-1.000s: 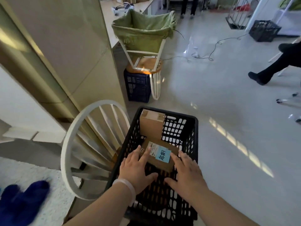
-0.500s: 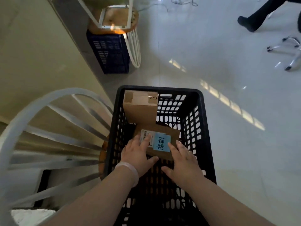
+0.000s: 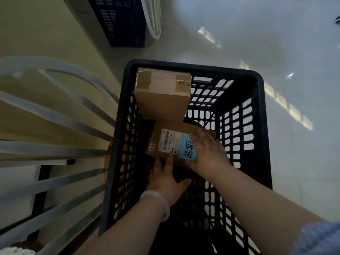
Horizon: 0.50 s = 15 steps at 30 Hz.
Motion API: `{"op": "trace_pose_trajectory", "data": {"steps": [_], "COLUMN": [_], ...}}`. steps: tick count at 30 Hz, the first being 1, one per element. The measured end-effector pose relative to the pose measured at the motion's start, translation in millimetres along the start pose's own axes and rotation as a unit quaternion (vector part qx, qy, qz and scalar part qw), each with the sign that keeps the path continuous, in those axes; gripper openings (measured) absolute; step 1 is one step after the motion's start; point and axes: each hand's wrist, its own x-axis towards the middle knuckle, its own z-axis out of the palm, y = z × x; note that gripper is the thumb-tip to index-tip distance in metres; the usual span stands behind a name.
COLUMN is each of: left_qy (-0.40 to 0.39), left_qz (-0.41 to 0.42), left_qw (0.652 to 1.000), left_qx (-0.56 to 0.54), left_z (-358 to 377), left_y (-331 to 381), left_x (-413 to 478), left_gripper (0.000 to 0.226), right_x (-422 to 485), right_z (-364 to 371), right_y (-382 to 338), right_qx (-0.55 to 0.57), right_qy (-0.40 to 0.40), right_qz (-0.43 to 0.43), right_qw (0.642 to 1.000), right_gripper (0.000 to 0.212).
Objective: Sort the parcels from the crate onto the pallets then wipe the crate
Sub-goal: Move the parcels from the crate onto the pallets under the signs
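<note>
Dim overall, crate (image 3: 184,63) interior v. dark; glare streaks on glossy floor (image 3: 239,34); chair rails (image 3: 55,116) left blurred; wide-angle warp at edges.

The black plastic crate (image 3: 257,126) has slotted walls and holds 2 cardboard parcels. 1 taped box (image 3: 161,96) stands upright in its far left corner, and 1 flat box (image 3: 158,133) with a white shipping label (image 3: 168,141) and a blue note (image 3: 187,150) lies low in the crate just in front of it. Beyond the crate, the pale glossy floor (image 3: 239,34) carries a dark blue crate (image 3: 121,21) by the wall, with a white curved frame (image 3: 153,19) just beside it.
</note>
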Motion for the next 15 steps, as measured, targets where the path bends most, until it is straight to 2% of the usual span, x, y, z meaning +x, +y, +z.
{"op": "trace_pose_trajectory", "data": {"steps": [2,7,15], "left_qy": [-0.004,-0.007,-0.003], "left_qz": [0.012,-0.003,0.029], "left_qw": [1.000,0.997,0.992], "left_qx": [-0.014,-0.071,-0.126], "left_z": [3.6,13.3,17.3], "left_y": [-4.3,-0.5,-33.9], "left_x": [7.4,12.3,21.6], "left_gripper": [0.101,0.104,0.113], "right_x": [14.7,38.9,-5.8], "right_z": [-3.9,-3.3,40.0], "right_y": [3.0,12.6,8.1], "right_qx": [0.013,-0.010,0.079], "right_qy": [0.012,-0.027,0.011], "right_qz": [0.010,0.007,0.038], "right_qw": [1.000,1.000,0.996], "right_gripper": [0.091,0.092,0.090]}}
